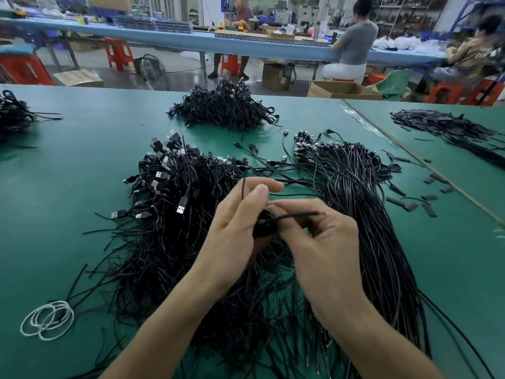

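Head view, over green desk (82, 160). Gripping coiled cable (263, 224) with left hand (235, 231). Pinching its loose end (300, 214) with right hand (325, 242).

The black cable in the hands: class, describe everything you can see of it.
The black cable is thin, matte and rubbery-looking, wound into a small coil. The left hand grips the coil; the right hand pinches a tail across it. Another end pokes up past the left thumb. It is held above a pile of loose cables.
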`<move>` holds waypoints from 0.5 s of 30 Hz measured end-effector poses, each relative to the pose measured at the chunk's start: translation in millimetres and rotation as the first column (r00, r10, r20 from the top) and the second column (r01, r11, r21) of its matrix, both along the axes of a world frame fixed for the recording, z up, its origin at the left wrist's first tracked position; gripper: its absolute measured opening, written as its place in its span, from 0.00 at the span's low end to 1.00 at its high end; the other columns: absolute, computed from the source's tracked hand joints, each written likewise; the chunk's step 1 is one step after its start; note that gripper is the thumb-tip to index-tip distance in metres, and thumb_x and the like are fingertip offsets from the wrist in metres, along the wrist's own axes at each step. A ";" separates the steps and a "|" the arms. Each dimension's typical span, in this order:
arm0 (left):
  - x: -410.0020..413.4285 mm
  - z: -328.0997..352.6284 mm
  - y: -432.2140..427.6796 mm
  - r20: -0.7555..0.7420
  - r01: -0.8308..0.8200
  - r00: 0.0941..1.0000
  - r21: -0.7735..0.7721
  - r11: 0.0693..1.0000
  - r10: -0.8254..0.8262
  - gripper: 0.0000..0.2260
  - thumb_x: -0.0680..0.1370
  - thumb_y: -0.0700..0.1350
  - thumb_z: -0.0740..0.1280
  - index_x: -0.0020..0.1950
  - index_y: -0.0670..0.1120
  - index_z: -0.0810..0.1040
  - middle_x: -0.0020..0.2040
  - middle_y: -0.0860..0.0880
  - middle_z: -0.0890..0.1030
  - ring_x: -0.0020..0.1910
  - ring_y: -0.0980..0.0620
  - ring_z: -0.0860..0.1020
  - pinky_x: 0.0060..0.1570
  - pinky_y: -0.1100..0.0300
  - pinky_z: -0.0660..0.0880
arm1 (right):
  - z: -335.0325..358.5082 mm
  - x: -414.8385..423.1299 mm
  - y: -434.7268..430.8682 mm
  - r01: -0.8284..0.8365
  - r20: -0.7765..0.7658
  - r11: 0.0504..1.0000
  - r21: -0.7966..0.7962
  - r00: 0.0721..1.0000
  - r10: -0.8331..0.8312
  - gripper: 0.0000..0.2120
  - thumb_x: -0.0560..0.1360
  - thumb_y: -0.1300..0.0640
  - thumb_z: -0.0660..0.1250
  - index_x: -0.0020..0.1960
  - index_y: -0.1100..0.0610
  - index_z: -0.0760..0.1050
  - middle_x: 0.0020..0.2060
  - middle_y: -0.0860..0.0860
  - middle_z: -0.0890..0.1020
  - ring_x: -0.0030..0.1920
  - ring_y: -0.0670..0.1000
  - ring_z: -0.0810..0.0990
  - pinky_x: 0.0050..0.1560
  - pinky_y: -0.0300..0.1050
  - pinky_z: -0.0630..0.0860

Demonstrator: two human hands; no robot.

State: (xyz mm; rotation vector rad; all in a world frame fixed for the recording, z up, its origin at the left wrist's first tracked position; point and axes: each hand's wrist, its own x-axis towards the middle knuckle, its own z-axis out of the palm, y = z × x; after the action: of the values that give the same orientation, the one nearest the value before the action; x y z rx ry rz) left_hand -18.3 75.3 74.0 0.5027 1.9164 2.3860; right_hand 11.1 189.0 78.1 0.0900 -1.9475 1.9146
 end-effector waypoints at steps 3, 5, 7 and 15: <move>-0.6 0.6 -0.4 -0.047 -0.129 0.991 -0.031 0.991 0.128 0.21 0.84 0.55 0.52 0.50 0.47 0.82 0.21 0.54 0.68 0.18 0.60 0.64 0.19 0.69 0.61 | -1.7 1.5 1.5 0.064 -0.071 0.959 0.274 0.996 -0.047 0.09 0.73 0.64 0.74 0.44 0.50 0.85 0.39 0.45 0.81 0.42 0.44 0.81 0.41 0.32 0.75; -3.0 -0.8 0.6 -0.012 -0.182 0.983 -0.021 0.983 0.182 0.24 0.85 0.54 0.52 0.44 0.45 0.83 0.20 0.54 0.67 0.17 0.59 0.61 0.19 0.68 0.58 | -2.6 3.4 2.9 0.119 -0.170 0.895 0.430 0.984 -0.049 0.07 0.73 0.64 0.75 0.46 0.53 0.85 0.39 0.43 0.79 0.41 0.42 0.78 0.41 0.27 0.71; -6.3 -3.9 1.2 0.019 -0.202 0.979 -0.028 0.979 0.202 0.27 0.85 0.52 0.52 0.39 0.42 0.84 0.20 0.51 0.68 0.18 0.57 0.61 0.19 0.68 0.58 | -4.7 3.2 8.0 0.229 -0.326 0.767 0.599 0.945 -0.028 0.04 0.74 0.62 0.74 0.47 0.57 0.85 0.39 0.46 0.77 0.40 0.42 0.76 0.43 0.29 0.72; -14.0 -19.2 -2.0 0.081 -0.046 0.994 -0.230 0.972 0.066 0.27 0.84 0.57 0.57 0.25 0.49 0.64 0.22 0.55 0.63 0.20 0.55 0.58 0.23 0.65 0.57 | 3.1 2.0 26.0 0.501 -0.522 0.164 0.850 0.755 0.396 0.07 0.76 0.66 0.68 0.41 0.58 0.81 0.38 0.51 0.78 0.40 0.53 0.76 0.40 0.49 0.73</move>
State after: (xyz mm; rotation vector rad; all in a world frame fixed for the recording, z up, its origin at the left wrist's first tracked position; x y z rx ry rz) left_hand -32.3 73.3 54.8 0.3271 2.1542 2.1391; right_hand 13.1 215.0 81.1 0.9280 -2.1572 -0.0091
